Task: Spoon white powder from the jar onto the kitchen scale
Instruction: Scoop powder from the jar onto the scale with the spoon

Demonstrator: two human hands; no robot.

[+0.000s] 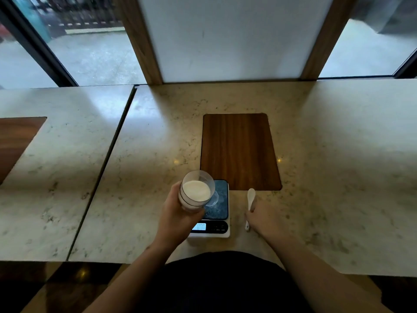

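Note:
My left hand holds a clear jar with no lid, filled with white powder, lifted over the left part of the kitchen scale. The scale is white with a dark glass plate and a lit display, and a small clear dish stands on the plate, partly hidden by the jar. A white spoon lies on the counter just right of the scale. My right hand rests on the spoon's handle, fingers curled over it; the spoon still lies on the counter.
The marble counter has a dark wooden inlay just behind the scale and another wooden inlay at far left. A seam splits the counter left of my arm. Windows and a white panel stand behind.

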